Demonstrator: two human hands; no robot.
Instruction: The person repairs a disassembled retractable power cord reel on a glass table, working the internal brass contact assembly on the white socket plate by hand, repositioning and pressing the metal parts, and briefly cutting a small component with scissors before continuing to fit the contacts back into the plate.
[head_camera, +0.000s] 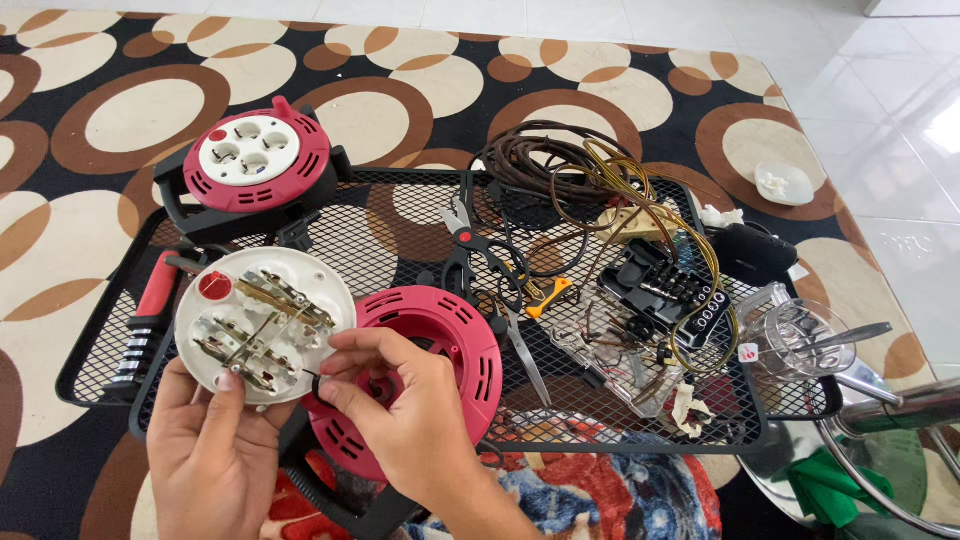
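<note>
My left hand (212, 455) holds a round white socket plate (262, 322) from below, its back side up, showing brass contact strips and a red button. My right hand (400, 410) pinches a thin black wire at the plate's lower right edge. Under my right hand lies an opened red cable reel housing (455, 335) with slotted vents. A second, closed red cable reel (256, 165) with a white socket face stands at the back left, on the rim of a black mesh tray (400, 235).
On the tray lie scissors (478, 262), a red-handled screwdriver (150, 300), a coil of brown cable (545, 165), a black power strip (665, 290) and a clear cover. A glass jar (800, 340) and a small white dish (783, 182) sit right. A patterned rug lies underneath.
</note>
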